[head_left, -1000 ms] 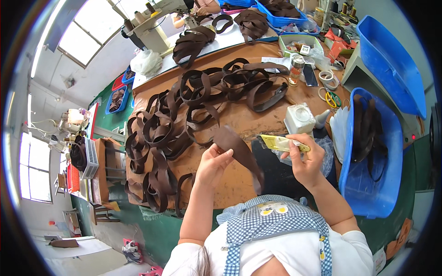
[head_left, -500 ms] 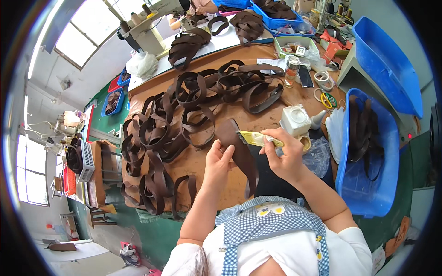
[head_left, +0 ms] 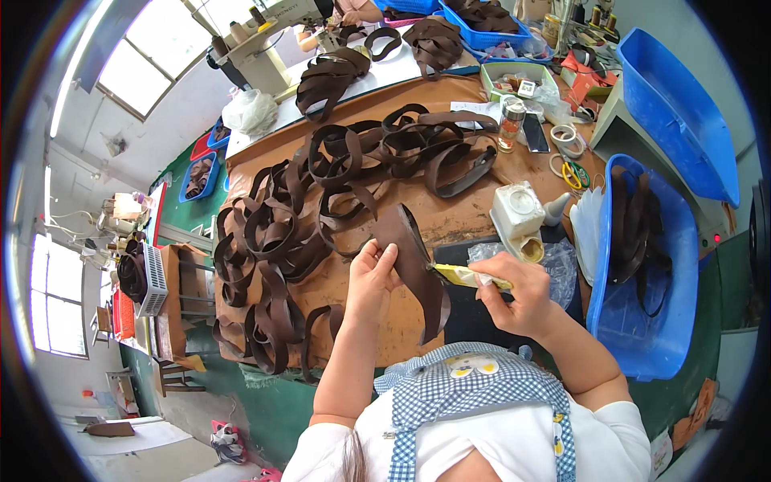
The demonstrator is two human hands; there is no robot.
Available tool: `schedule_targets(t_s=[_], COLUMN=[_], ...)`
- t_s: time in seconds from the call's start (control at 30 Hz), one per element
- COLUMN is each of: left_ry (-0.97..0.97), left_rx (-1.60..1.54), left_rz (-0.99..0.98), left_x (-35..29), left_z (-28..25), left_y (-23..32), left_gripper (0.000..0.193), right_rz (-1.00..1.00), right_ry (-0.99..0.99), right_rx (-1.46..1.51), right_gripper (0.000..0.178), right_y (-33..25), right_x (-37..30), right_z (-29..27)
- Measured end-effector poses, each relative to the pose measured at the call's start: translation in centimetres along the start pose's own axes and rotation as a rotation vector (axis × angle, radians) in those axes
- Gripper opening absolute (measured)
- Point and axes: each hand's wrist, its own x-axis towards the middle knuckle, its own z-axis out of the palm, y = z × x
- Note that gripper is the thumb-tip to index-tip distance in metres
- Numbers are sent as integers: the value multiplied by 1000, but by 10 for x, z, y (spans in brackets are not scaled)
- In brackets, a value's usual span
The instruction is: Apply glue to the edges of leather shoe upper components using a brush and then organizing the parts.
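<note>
My left hand (head_left: 372,281) pinches the edge of a wide dark brown strip (head_left: 412,261), which curves down in front of me like an open loop. In my right hand (head_left: 520,296) is a flat yellow brush (head_left: 466,276), its tip at the strip's right edge. Beyond the right hand stands a white square container (head_left: 516,210) with a yellowish-rimmed opening (head_left: 528,249) on its near side. Under the right hand lies a dark mat (head_left: 474,309). Many more brown loops (head_left: 269,229) are spread over the left and far parts of the brown-covered table (head_left: 438,229).
At the right stands a blue tub (head_left: 654,321) holding brown strips. Scissors (head_left: 573,175), tape rolls (head_left: 566,140), a jar (head_left: 511,122) and a phone (head_left: 535,132) lie farther back. A person (head_left: 357,11) sits at a sewing machine beyond the table.
The brush has moved right and nearer to me, from the strip's upper part to its right edge. The strip has turned and now shows more of its inner side.
</note>
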Motion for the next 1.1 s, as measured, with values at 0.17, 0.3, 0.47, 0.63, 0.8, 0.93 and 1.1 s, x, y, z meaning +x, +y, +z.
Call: schedule_targets(t_s=[0.17,0.3,0.47,0.63,0.8,0.93,1.1], left_ry=[-21,-10,56,207,505,632,676], left_rx=[113,243,422,41,-82,-248,-461], left_rz=[-4,-9,28,158,417,611,931], left_x=[0,-10,-12,-40,-60,-70,-73], left_z=[7,4,-17,-48,-114,-166,-234], left_y=[0,-2,-24,-12,-5,12,40], left_gripper=[16,15,23,26,28,30,36], right_rz=[-54,-78,3,333,409,513,561], right_ry=[-4,39,107,144,131,107,125], right_rx=[-27,-53,-119,76,144,142,145], right_gripper=[21,18,16,15,15,15,15], right_y=[11,22,35,38,65,74,75], right_x=[12,21,16,3,-19,-30,-36], right_z=[2,13,15,11,14,12,12])
